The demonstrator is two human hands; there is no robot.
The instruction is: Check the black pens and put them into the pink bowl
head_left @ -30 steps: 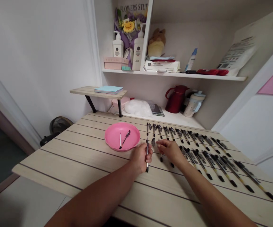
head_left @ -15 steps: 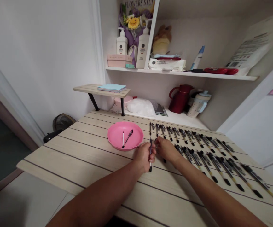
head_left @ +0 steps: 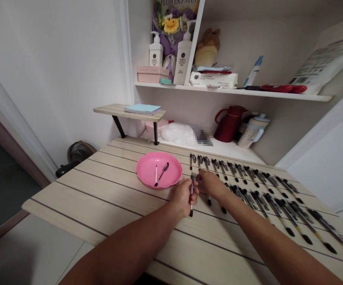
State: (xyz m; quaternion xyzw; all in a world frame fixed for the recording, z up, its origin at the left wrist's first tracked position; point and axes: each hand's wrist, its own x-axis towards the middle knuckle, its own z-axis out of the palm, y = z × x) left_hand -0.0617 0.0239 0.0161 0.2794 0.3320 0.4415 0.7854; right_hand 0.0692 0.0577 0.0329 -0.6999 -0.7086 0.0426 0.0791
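Note:
My left hand (head_left: 183, 194) is closed around a slim black-and-clear pen (head_left: 191, 198), held upright in view with its thin tip pointing away from me. Just to the right, my right hand (head_left: 211, 184) pinches a small dark piece that looks like a pen cap (head_left: 199, 177), close to the pen's tip but apart from it; the fingers partly hide it. A pink scalloped bowl (head_left: 143, 178) stands left of my hands. Inside it lie a thin white stick (head_left: 156, 175) and a dark pen part with a rounded end (head_left: 162, 174).
Two slanting rows of pens and parts (head_left: 257, 178) cover the right of the slatted table (head_left: 100, 198), some under my right forearm. A small raised shelf (head_left: 109, 109) carries blue paper. Behind stand a red jug (head_left: 228, 124) and a pale tumbler (head_left: 251, 132).
The view has shifted slightly, so everything sits a little further right. Both hands keep their hold and nearly the same position relative to each other.

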